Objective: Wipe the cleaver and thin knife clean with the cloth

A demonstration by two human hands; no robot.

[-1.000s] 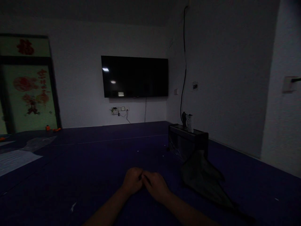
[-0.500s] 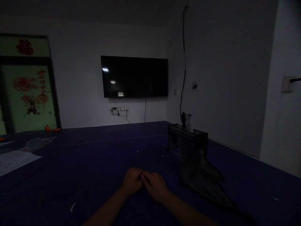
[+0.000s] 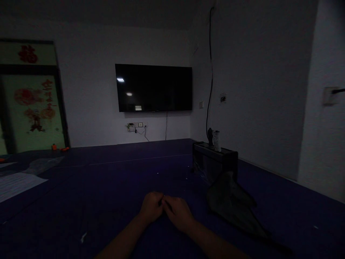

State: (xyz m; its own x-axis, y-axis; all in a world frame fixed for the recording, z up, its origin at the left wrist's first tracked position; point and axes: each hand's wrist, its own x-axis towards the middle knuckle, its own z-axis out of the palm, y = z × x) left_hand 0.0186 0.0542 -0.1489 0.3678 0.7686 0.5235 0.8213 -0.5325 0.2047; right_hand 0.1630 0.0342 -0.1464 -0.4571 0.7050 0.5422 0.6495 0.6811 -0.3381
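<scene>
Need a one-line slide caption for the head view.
Dim room: left hand and right hand touch, curled, over a blue surface; dark cloth to their right, wall TV ahead.

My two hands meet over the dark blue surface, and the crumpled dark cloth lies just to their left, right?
Not quite. The head view shows the crumpled dark cloth lying to the right of the hands, on the side of the right hand, not to their left. The left hand and right hand do meet over the dark blue surface.

Head-height view, forward over hands [image 3: 164, 210]
</scene>
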